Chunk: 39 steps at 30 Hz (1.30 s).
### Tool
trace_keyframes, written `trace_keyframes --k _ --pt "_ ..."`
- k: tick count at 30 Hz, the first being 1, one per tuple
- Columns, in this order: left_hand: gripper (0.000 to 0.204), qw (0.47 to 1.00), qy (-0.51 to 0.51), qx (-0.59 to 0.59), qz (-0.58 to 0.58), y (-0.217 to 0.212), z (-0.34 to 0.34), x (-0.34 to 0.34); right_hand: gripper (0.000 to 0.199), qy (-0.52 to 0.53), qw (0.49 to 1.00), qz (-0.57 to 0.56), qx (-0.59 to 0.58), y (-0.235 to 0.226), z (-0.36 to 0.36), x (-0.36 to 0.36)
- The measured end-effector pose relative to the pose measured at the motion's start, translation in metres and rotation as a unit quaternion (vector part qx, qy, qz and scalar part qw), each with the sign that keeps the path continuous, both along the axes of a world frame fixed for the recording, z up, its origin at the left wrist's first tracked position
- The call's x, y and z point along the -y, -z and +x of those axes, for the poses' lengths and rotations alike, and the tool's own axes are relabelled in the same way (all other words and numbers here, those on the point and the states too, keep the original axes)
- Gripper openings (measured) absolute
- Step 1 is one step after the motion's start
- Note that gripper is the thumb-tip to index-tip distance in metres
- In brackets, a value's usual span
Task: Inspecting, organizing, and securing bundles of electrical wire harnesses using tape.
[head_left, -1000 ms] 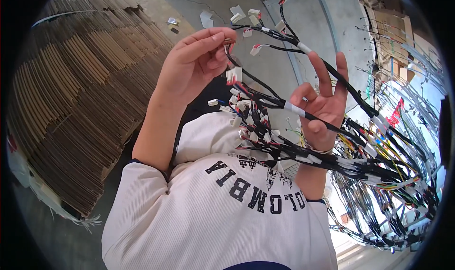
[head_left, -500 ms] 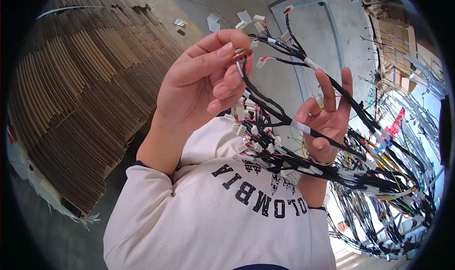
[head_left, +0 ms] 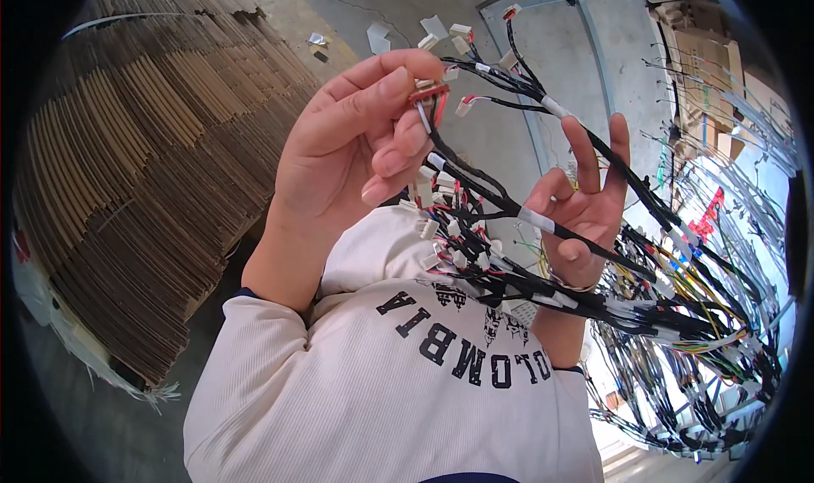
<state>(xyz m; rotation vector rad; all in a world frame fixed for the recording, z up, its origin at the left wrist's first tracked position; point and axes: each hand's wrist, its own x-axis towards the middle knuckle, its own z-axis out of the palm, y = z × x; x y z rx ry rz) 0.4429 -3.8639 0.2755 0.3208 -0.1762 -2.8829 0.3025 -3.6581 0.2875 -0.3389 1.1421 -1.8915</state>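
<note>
My left hand [head_left: 335, 148] pinches a small red connector [head_left: 430, 93] between thumb and fingertips. Black-sleeved wires with white and red leads run from it into a wire harness [head_left: 479, 184]. Lower right of it, my right hand [head_left: 583, 224] supports the harness. One branch with a white tape band crosses its palm near the thumb; another branch [head_left: 604, 154] passes at the raised index and middle fingers. That upper branch fans out into several white and red plugs [head_left: 465, 106]. More white connectors [head_left: 458, 233] hang in front of my chest.
Tall stacks of folded cardboard [head_left: 127, 195] stand at the left. At the right, many cable bundles [head_left: 695, 390] hang together, with a red tag [head_left: 708, 216] among them. Cardboard boxes [head_left: 708, 72] and a grey metal frame [head_left: 593, 50] are at the upper right. Scraps [head_left: 379, 38] lie on the floor.
My left hand has shifted slightly left with the red connector, and the connector has turned a little. My right hand and the harness have barely moved.
</note>
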Motion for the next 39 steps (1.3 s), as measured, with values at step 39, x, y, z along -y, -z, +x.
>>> trace_keyframes --k 39 --pt "0.026 0.581 0.278 -0.061 -0.762 0.020 -0.061 -0.098 0.073 0.022 0.994 0.041 -0.100 0.037 -0.036 -0.010"
